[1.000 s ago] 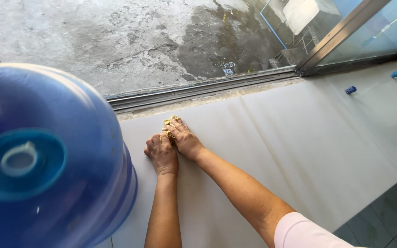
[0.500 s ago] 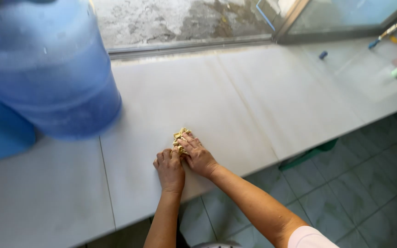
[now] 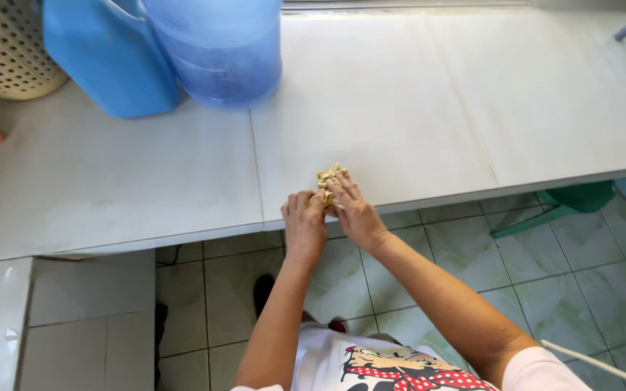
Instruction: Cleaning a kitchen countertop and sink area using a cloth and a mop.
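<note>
White tiled desk (image 3: 414, 108) is stretching across a bright room, its front edge overhanging pale green floor tiles (image 3: 429, 253). At that edge, the left hand (image 3: 304, 223) is lying palm down with its fingers loosely curled, the fingertips pressing on a small yellowish cloth (image 3: 330, 177). The right hand (image 3: 355, 211) is resting beside it, fingers flattened over the same cloth and holding it to the surface. The crumpled, bunched-up cloth is peeking out just beyond both sets of fingertips, near the desk's front edge. Well behind are standing a blue water jug (image 3: 219, 51), a blue container (image 3: 106, 61) and a perforated cream basket (image 3: 5, 47).
</note>
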